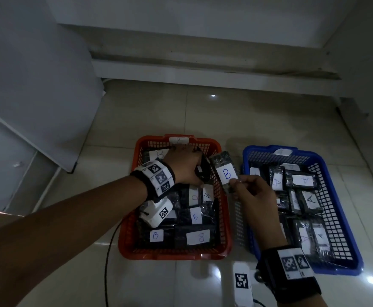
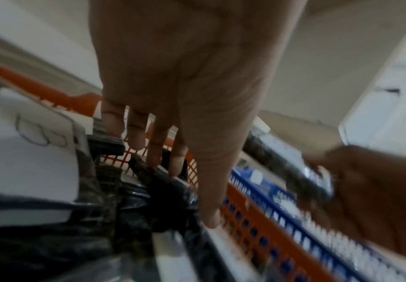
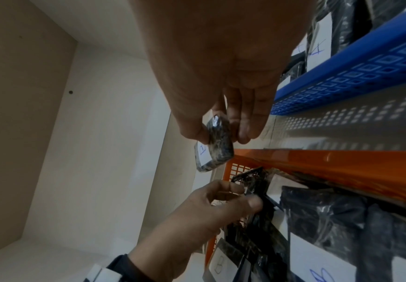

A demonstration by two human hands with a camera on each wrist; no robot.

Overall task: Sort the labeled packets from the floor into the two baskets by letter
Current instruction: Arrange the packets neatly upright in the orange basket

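The left hand (image 1: 186, 166) reaches into the far part of the orange basket (image 1: 127, 227), its thumb and fingers (image 3: 235, 188) curled round a dark packet (image 1: 203, 171) that stands tilted among the others. The right hand (image 1: 255, 200) hovers over the gap between the two baskets, pinching the near end of a packet labelled B (image 1: 224, 171) between thumb and fingertips (image 3: 245, 131); that packet slants above the orange basket's right rim. Dark packets marked B lie in the orange basket. The blue basket (image 1: 345, 209), just beside it on the tiled floor (image 1: 247, 114), holds packets marked A.
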